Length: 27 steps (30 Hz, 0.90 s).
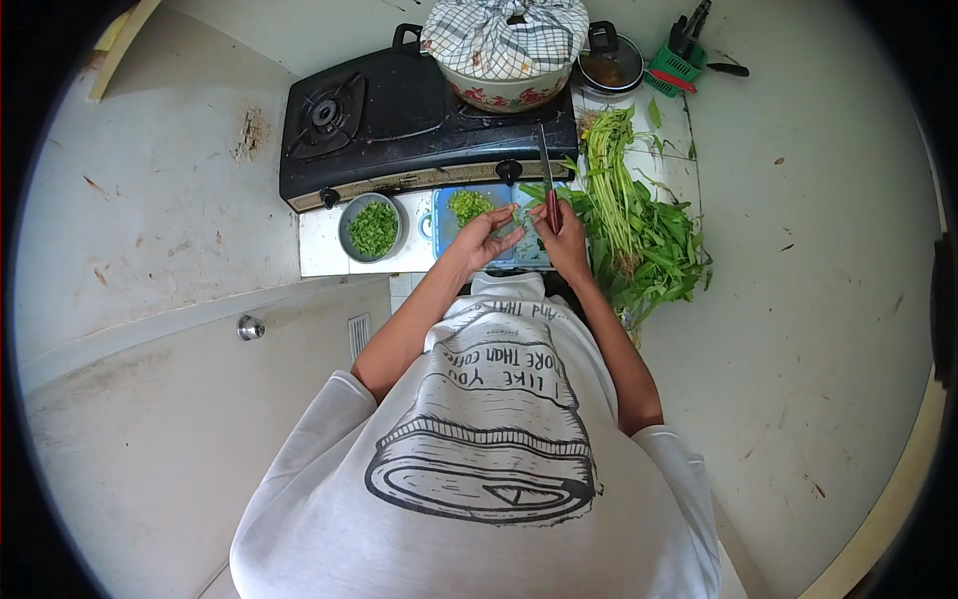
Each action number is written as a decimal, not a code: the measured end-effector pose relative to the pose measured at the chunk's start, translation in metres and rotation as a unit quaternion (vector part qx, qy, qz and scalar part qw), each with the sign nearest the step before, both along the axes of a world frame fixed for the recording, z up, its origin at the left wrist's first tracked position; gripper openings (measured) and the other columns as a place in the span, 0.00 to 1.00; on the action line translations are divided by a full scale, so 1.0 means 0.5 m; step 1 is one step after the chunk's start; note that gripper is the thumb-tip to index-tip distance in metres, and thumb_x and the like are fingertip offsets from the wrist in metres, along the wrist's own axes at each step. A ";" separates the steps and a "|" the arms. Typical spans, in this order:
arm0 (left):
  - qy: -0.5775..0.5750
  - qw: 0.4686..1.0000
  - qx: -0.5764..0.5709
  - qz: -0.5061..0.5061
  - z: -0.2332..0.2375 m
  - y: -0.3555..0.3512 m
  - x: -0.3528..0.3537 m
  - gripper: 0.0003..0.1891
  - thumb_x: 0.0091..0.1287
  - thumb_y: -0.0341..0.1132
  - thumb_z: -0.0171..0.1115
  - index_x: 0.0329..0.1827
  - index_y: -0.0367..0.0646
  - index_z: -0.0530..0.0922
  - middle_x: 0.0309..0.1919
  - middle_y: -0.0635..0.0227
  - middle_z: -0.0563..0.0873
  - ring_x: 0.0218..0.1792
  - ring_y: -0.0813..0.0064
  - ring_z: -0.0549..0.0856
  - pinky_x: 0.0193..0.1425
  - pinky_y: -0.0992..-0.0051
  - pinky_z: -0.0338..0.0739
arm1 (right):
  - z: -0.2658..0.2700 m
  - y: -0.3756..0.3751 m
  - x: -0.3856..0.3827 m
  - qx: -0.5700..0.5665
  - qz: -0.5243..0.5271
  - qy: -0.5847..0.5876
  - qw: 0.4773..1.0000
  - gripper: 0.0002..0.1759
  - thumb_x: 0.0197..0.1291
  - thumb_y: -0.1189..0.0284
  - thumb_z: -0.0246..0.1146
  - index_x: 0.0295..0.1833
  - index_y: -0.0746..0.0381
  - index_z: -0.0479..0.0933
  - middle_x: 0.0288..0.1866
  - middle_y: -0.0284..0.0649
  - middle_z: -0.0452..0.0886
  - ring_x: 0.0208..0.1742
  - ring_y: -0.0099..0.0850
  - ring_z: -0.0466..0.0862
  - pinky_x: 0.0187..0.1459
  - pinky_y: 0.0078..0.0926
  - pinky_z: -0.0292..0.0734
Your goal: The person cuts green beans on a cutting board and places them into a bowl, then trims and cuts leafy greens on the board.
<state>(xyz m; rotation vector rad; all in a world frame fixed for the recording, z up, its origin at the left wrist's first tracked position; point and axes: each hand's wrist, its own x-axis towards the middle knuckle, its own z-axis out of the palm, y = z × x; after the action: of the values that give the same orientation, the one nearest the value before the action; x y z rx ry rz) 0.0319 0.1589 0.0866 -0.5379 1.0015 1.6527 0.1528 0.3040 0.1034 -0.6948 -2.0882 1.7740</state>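
My right hand (565, 240) is closed around the dark red handle of a knife (545, 165), whose blade points up and away from me towards the stove. Close beside it, my left hand (486, 238) pinches a small piece of green stem (516, 217) at its fingertips. Both hands are over a blue cutting board (446, 240). A small heap of chopped light green stems (469, 206) lies on the board by my left hand. Right of my right hand is a large bunch of leafy greens (649, 235) with long stems.
A bowl of chopped green leaves (373, 230) stands at the left. Behind the board is a black gas stove (374, 110) with a cloth-wrapped pot (506, 90) on it. A small pan (611, 65) and a green basket with knives (676, 67) stand at the back right.
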 end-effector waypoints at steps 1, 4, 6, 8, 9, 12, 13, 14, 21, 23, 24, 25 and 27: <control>0.007 0.999 0.027 0.016 -0.020 -0.004 -0.001 0.15 0.78 0.31 0.63 0.64 0.35 0.79 0.62 0.62 0.79 0.64 0.65 0.79 0.70 0.69 0.81 | -0.001 0.000 0.000 0.003 0.002 0.001 1.000 0.07 0.65 0.81 0.65 0.47 0.66 0.76 0.44 0.42 0.88 0.44 0.31 0.88 0.49 0.29 0.81; 0.067 0.995 0.066 0.020 -0.032 -0.011 -0.002 0.15 0.77 0.26 0.62 0.62 0.28 0.77 0.62 0.55 0.80 0.62 0.64 0.84 0.68 0.72 0.83 | -0.010 0.003 0.003 0.007 0.004 0.004 1.000 0.07 0.66 0.81 0.65 0.47 0.66 0.76 0.44 0.42 0.89 0.43 0.30 0.88 0.49 0.29 0.81; 0.139 0.989 0.048 0.008 -0.032 -0.014 0.001 0.15 0.77 0.25 0.62 0.62 0.26 0.77 0.62 0.53 0.81 0.60 0.63 0.86 0.68 0.72 0.83 | -0.022 0.003 0.002 0.000 0.004 0.010 1.000 0.07 0.66 0.81 0.65 0.47 0.67 0.76 0.44 0.42 0.89 0.43 0.30 0.88 0.49 0.29 0.81; 0.229 0.973 0.001 -0.006 -0.039 -0.020 0.005 0.15 0.76 0.23 0.62 0.62 0.26 0.77 0.63 0.52 0.81 0.59 0.61 0.88 0.68 0.72 0.83 | -0.031 0.003 0.003 -0.003 0.003 -0.002 1.000 0.07 0.66 0.81 0.65 0.47 0.66 0.76 0.44 0.42 0.89 0.43 0.31 0.89 0.49 0.29 0.81; 0.283 0.959 -0.010 -0.027 -0.034 -0.026 0.007 0.15 0.76 0.23 0.61 0.63 0.25 0.77 0.63 0.52 0.81 0.59 0.62 0.88 0.67 0.72 0.84 | -0.037 0.002 0.003 -0.005 0.003 -0.008 1.000 0.07 0.66 0.81 0.65 0.47 0.66 0.76 0.44 0.42 0.89 0.43 0.32 0.89 0.49 0.29 0.81; 0.415 0.905 -0.038 -0.082 -0.030 -0.061 0.002 0.16 0.75 0.21 0.61 0.63 0.25 0.76 0.65 0.53 0.81 0.58 0.62 0.89 0.65 0.73 0.84 | -0.066 0.001 0.004 -0.001 0.023 -0.006 1.000 0.06 0.67 0.80 0.65 0.48 0.66 0.77 0.43 0.43 0.90 0.44 0.33 0.90 0.50 0.31 0.81; 0.442 0.890 -0.044 -0.098 -0.036 -0.074 -0.001 0.17 0.75 0.20 0.61 0.64 0.25 0.76 0.66 0.53 0.81 0.57 0.63 0.90 0.64 0.74 0.84 | -0.073 -0.001 0.005 -0.007 0.028 -0.013 1.000 0.06 0.67 0.79 0.65 0.48 0.66 0.77 0.44 0.43 0.90 0.45 0.34 0.90 0.50 0.31 0.82; 0.469 0.875 -0.051 -0.113 -0.044 -0.087 -0.002 0.17 0.74 0.20 0.61 0.65 0.26 0.75 0.67 0.54 0.81 0.57 0.63 0.90 0.62 0.74 0.84 | -0.080 -0.003 0.006 -0.013 0.033 -0.021 0.999 0.07 0.67 0.79 0.64 0.48 0.67 0.77 0.44 0.44 0.90 0.46 0.35 0.90 0.51 0.32 0.82; 0.551 0.801 -0.170 -0.162 -0.016 -0.162 0.001 0.24 0.74 0.20 0.61 0.72 0.26 0.71 0.68 0.50 0.82 0.54 0.65 0.92 0.51 0.75 0.85 | -0.084 -0.039 0.000 0.007 0.093 -0.067 0.993 0.07 0.67 0.78 0.64 0.49 0.67 0.77 0.44 0.45 0.90 0.48 0.37 0.91 0.54 0.35 0.82; 0.539 0.805 -0.164 -0.189 -0.020 -0.183 -0.009 0.21 0.74 0.20 0.62 0.69 0.25 0.75 0.72 0.52 0.78 0.54 0.64 0.92 0.53 0.73 0.87 | -0.084 -0.053 -0.006 0.009 0.111 -0.045 0.993 0.07 0.67 0.78 0.64 0.49 0.67 0.77 0.44 0.44 0.90 0.48 0.37 0.91 0.53 0.35 0.83; 0.554 0.799 -0.151 -0.176 -0.020 -0.190 -0.009 0.20 0.74 0.21 0.63 0.67 0.24 0.76 0.73 0.52 0.77 0.54 0.64 0.92 0.55 0.73 0.88 | -0.084 -0.060 -0.010 0.010 0.121 -0.033 0.992 0.07 0.67 0.78 0.65 0.49 0.67 0.77 0.44 0.44 0.90 0.48 0.37 0.91 0.53 0.35 0.83; 0.570 0.793 -0.139 -0.163 -0.020 -0.197 -0.009 0.19 0.73 0.21 0.63 0.66 0.24 0.77 0.74 0.52 0.76 0.55 0.64 0.92 0.57 0.72 0.88 | -0.083 -0.066 -0.015 0.013 0.127 -0.029 0.991 0.07 0.67 0.78 0.65 0.48 0.67 0.77 0.44 0.44 0.90 0.47 0.37 0.91 0.53 0.35 0.83; 0.552 0.811 -0.130 -0.143 0.013 -0.202 -0.006 0.17 0.73 0.21 0.64 0.63 0.23 0.80 0.75 0.53 0.75 0.56 0.65 0.91 0.59 0.72 0.88 | -0.080 -0.079 -0.024 0.020 0.137 -0.022 0.990 0.07 0.67 0.78 0.65 0.48 0.67 0.77 0.43 0.44 0.90 0.47 0.37 0.91 0.52 0.35 0.83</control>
<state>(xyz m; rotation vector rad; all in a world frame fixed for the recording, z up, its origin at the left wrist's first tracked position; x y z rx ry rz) 0.0288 0.0578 0.0930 0.5125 2.0474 1.4956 0.1407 0.2644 0.0634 -0.4560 -2.3355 1.8646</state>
